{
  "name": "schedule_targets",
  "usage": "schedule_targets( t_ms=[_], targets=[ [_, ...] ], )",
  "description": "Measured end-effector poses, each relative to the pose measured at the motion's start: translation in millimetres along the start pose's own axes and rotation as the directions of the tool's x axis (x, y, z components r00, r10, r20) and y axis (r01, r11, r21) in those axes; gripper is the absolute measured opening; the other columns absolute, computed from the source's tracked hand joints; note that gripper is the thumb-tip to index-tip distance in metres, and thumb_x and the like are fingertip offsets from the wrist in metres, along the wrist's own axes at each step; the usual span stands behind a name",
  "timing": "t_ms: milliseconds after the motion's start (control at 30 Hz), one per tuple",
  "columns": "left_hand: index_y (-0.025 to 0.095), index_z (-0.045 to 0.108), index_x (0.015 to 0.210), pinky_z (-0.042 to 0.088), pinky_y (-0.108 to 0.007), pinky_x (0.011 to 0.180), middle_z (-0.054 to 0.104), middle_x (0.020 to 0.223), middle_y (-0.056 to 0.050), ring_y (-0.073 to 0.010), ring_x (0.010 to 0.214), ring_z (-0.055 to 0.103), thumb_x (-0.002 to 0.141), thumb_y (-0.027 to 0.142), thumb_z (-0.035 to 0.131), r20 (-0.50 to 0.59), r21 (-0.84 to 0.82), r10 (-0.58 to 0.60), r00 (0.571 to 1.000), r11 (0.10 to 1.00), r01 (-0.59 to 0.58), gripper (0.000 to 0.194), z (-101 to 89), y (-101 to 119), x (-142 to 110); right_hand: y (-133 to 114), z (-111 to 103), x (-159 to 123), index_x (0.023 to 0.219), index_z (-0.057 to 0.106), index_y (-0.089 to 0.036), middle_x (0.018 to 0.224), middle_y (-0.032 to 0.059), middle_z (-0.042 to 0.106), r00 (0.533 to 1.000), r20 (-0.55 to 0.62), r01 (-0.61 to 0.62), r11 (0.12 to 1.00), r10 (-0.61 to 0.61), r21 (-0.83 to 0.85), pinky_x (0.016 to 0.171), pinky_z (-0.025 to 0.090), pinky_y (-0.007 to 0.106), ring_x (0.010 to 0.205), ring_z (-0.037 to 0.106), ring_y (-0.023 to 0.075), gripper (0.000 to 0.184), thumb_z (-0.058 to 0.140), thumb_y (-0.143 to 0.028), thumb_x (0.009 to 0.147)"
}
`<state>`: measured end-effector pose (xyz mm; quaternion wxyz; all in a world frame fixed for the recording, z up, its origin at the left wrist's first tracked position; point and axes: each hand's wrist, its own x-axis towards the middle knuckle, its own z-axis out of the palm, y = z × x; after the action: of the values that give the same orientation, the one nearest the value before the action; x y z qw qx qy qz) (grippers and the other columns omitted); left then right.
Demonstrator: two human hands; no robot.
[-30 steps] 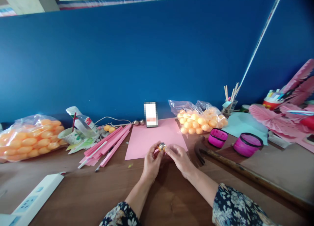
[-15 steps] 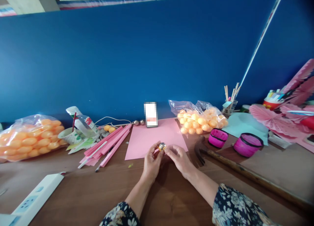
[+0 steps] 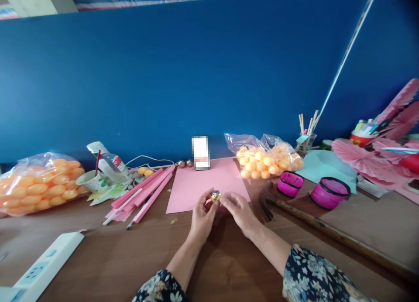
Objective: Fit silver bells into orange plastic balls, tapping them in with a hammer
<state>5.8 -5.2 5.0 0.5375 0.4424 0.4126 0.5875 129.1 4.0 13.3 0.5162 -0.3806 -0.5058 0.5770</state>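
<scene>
Between my hands is a small shiny metallic ball (image 3: pixel 215 195), silver on top with a yellow-orange tint low down. My left hand (image 3: pixel 202 217) pinches it from the left with thumb and fingers. From the other side, my right hand (image 3: pixel 239 211) is closed, its fingertips pressed together at the ball's right edge. Both hands are over the near edge of a pink paper sheet (image 3: pixel 199 186) lying on the brown table. Whatever lies between the right fingertips besides the ball's edge is too small to tell.
A wooden-handled hammer (image 3: pixel 314 223) lies at right, near two magenta containers (image 3: pixel 330 193). Bags of orange balls stand at left (image 3: pixel 42 186) and behind (image 3: pixel 268 160). Pink paper strips (image 3: pixel 147 193), a phone (image 3: pixel 201 152), two shiny balls (image 3: pixel 185 163) and a power strip (image 3: pixel 49 258) are also here.
The hands keep almost the same place and grip on the ball, which seems slightly turned. The whole view has shifted very little.
</scene>
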Motion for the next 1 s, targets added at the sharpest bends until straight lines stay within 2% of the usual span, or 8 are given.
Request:
schedule_targets(
  t_ms=[433, 667, 1000],
  targets=[
    [0.018, 0.051, 0.111, 0.048, -0.032, 0.082, 0.06, 0.108, -0.01, -0.0214, 0.097, 0.058, 0.07, 0.028, 0.062, -0.032, 0.057, 0.013, 0.999, 0.998, -0.011, 0.043, 1.7, 1.0, 0.6, 0.7, -0.9, -0.3, 0.072, 0.059, -0.017, 0.069, -0.0005, 0.059, 1.0, 0.028, 0.009, 1.0, -0.009, -0.004, 0.063, 0.042, 0.025, 0.065, 0.053, 0.013, 0.025, 0.058, -0.041, 0.073],
    [0.018, 0.05, 0.112, 0.048, -0.03, 0.08, 0.061, 0.107, -0.009, -0.0202, 0.096, 0.059, 0.072, 0.027, 0.061, -0.014, 0.07, 0.017, 1.0, 0.997, -0.016, 0.042, 0.9, 2.4, -0.2, 2.8, -1.5, 0.1, 0.073, 0.058, -0.016, 0.07, -0.0001, 0.058, 0.999, 0.036, 0.024, 0.999, -0.024, -0.02, 0.062, 0.041, 0.024, 0.066, 0.051, 0.0121, 0.023, 0.056, -0.039, 0.075],
    [0.018, 0.05, 0.113, 0.047, -0.033, 0.083, 0.059, 0.11, -0.01, -0.0211, 0.099, 0.057, 0.072, 0.027, 0.061, -0.019, 0.071, 0.025, 1.0, 0.997, -0.023, 0.043, -0.4, -1.1, 1.6, 5.4, -2.4, 1.2, 0.073, 0.057, -0.016, 0.067, -0.0008, 0.055, 0.999, 0.033, 0.029, 0.997, -0.027, -0.075, 0.059, 0.039, 0.023, 0.063, 0.048, 0.0112, 0.024, 0.056, -0.04, 0.076]
  ],
)
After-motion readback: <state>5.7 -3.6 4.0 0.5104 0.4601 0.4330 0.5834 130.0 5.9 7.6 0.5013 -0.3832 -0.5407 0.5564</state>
